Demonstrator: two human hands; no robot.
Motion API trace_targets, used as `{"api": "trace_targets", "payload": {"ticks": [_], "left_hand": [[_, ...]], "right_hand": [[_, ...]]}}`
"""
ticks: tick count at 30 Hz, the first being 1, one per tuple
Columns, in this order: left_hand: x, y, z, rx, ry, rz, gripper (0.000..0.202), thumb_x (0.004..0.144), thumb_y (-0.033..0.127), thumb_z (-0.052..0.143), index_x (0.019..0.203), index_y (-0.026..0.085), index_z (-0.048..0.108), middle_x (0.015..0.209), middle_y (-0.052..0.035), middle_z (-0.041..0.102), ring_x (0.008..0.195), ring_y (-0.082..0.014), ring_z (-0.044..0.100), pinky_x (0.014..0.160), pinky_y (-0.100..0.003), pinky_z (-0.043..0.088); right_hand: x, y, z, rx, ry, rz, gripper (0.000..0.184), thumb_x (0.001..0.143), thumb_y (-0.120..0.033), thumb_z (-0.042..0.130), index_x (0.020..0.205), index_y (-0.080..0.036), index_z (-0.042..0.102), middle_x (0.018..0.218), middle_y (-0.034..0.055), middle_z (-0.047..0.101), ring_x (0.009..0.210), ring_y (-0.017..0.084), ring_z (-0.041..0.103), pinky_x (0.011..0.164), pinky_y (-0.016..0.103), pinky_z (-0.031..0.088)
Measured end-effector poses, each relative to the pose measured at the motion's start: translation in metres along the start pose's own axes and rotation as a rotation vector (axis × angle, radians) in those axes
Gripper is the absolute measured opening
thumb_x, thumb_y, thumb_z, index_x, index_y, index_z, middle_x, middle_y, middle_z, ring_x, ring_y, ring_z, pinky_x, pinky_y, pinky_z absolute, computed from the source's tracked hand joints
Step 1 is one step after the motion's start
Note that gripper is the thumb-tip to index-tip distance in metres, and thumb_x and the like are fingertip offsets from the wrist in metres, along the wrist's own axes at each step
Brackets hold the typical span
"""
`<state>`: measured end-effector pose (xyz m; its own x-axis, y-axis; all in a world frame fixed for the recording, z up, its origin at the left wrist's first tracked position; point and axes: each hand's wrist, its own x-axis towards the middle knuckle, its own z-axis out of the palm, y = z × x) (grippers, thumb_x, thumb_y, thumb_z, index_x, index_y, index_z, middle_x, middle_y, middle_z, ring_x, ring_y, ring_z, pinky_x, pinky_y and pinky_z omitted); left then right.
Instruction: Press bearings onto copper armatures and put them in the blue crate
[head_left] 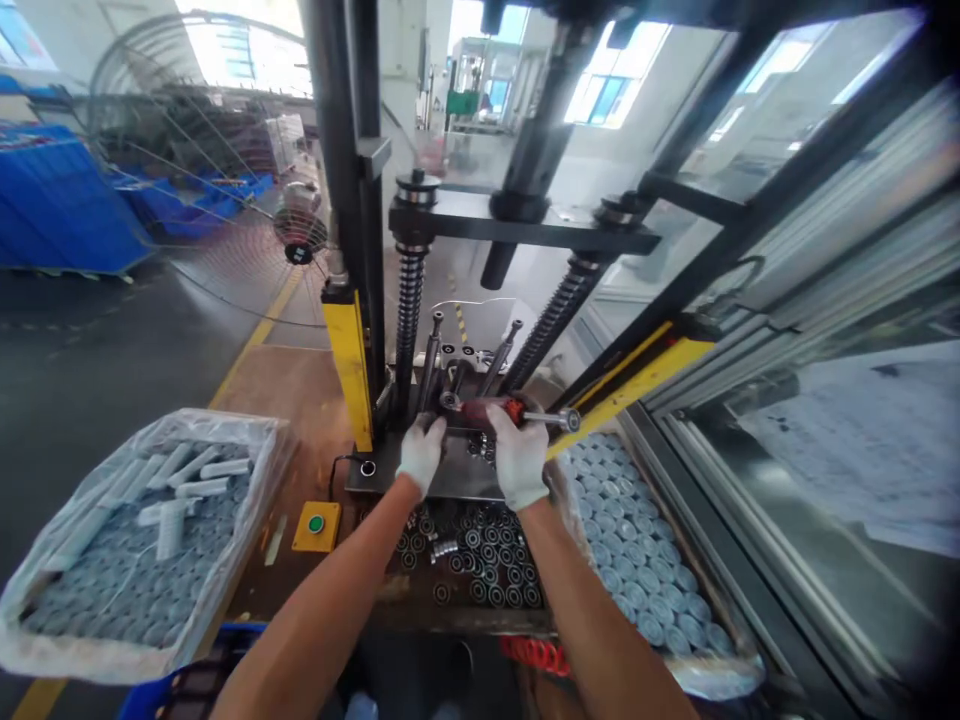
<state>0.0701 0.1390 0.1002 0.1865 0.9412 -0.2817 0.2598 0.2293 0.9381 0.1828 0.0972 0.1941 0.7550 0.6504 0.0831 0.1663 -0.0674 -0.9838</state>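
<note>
1. Head view: person's L hand (422,455) & R hand (520,455), both in white gloves, are apart from each other, over the near part of the base plate (465,487).
2. R hand is closed on a dark-red cylinder (478,411), thumb at its near side. The cyl. is held crosswise above the plate, approx. mid-scene.
3. Metal rod (546,417) juts out right past R hand, w/ a round end.
4. L hand is left of the cyl., fingers bent; can't tell if it grips anything.
5. Beyond the hands: press w/ crossbar (469,217) & 2 coil springs, left spring (410,290) & right spring (555,315).
6. 2 yellow posts, 1 left (349,370) & 1 right (637,385) of the plate.
7. Near side of plate: many loose ring-shaped parts (490,550) on the brown table (300,400).
8. Left of those: yellow box w/ green button (316,524).
9. Far left on table: plastic-lined tray (259,480) w/ grey cyls., some lying on top.
10. Right: 2nd tray (724,685), grey cyls. packed on end.
11. Background, left: fan (300,225) & blue bins (67,200); right: paper sheets (862,430).
</note>
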Motion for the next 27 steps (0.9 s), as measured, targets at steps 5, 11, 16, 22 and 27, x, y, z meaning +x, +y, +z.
{"api": "trace_targets", "payload": {"ticks": [5,11,16,22,27], "left_hand": [[-0.102,-0.091,-0.085,-0.014,-0.079,-0.012,0.022,0.080,0.035,0.063,0.094,0.022,0.074,0.100,-0.0072,0.075,0.096,-0.0252,0.068,0.092,-0.037,0.052],[-0.139,-0.156,-0.164,0.399,0.249,0.098,0.034,0.075,0.032,0.067,0.108,0.026,0.072,0.115,-0.0105,0.067,0.118,-0.0334,0.058,0.106,-0.050,0.044],[-0.143,-0.170,-0.173,0.721,0.226,0.075,0.057,0.082,0.030,0.058,0.137,0.019,0.051,0.145,-0.0161,0.042,0.141,-0.0345,0.034,0.111,-0.053,0.038],[-0.145,-0.166,-0.166,0.751,0.181,-0.056,0.061,0.085,0.028,0.055,0.143,0.016,0.043,0.146,-0.0178,0.041,0.136,-0.0302,0.042,0.110,-0.045,0.041],[-0.142,-0.154,-0.168,0.809,0.120,-0.139,0.062,0.081,0.023,0.059,0.141,0.020,0.047,0.149,-0.0155,0.041,0.137,-0.0284,0.041,0.110,-0.042,0.040]], "right_hand": [[0.012,0.020,0.025,0.017,0.057,-0.046,0.045,0.070,-0.038,0.072,0.105,-0.015,0.059,0.094,0.0056,0.065,0.084,0.018,0.059,0.086,0.034,0.049],[0.023,0.008,0.032,-0.284,-0.026,-0.088,0.044,0.074,-0.044,0.067,0.106,-0.015,0.059,0.096,0.0094,0.067,0.088,0.022,0.062,0.086,0.037,0.050],[0.051,-0.032,0.054,-1.008,-0.327,0.089,0.060,0.082,-0.056,0.061,0.118,-0.008,0.053,0.096,0.0205,0.068,0.096,0.033,0.065,0.089,0.043,0.048],[0.081,-0.042,0.083,-1.144,-0.481,0.114,0.066,0.085,-0.055,0.060,0.129,-0.007,0.046,0.114,0.0237,0.063,0.106,0.034,0.063,0.092,0.044,0.047],[0.026,-0.025,0.053,-0.937,-0.296,0.017,0.077,0.078,-0.063,0.062,0.132,-0.009,0.047,0.107,0.0213,0.066,0.102,0.036,0.063,0.088,0.046,0.047]]}}
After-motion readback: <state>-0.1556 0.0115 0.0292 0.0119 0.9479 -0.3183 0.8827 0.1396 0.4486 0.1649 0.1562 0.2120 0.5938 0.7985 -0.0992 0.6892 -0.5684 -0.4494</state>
